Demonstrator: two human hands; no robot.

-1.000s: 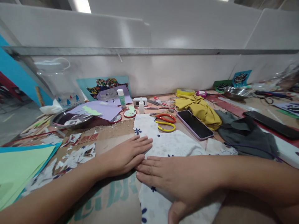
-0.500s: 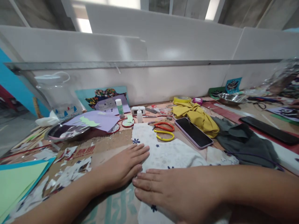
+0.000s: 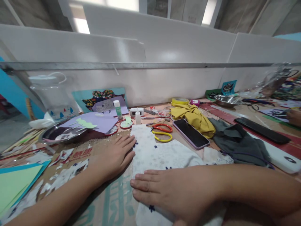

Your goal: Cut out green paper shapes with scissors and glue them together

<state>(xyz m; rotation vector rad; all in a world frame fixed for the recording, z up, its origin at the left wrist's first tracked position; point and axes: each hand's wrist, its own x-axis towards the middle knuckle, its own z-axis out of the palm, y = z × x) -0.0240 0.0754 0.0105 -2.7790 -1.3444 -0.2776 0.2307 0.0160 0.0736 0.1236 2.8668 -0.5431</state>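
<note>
A white cloth with dark blue flowers [image 3: 150, 157] lies spread over the cardboard [image 3: 110, 191]. My right hand [image 3: 169, 191] rests flat on it, fingers stretched toward the left. At the cloth's left edge lies my left hand [image 3: 115, 153], palm down, fingertips touching the fabric and the rest over the cardboard. Neither hand grips anything. Scissors with one red and one yellow handle loop [image 3: 162, 137] sit on the cloth's far part; their blades are hard to make out. A smartphone [image 3: 191, 133] is just right of them.
Behind stand a glue stick [image 3: 118, 110] and a small white bottle [image 3: 138, 118]. At left are a metal bowl [image 3: 44, 138] under purple paper [image 3: 103, 122], fabric scraps [image 3: 68, 175] and green sheets [image 3: 18, 185]. Yellow cloth [image 3: 195, 117] and grey cloth [image 3: 237, 141] lie right. Another person's hand [image 3: 295, 117] shows.
My left hand has slid left and slightly away from me, apart from the right hand. The right hand stays flat on the cloth. Another person's hand has appeared at the right edge.
</note>
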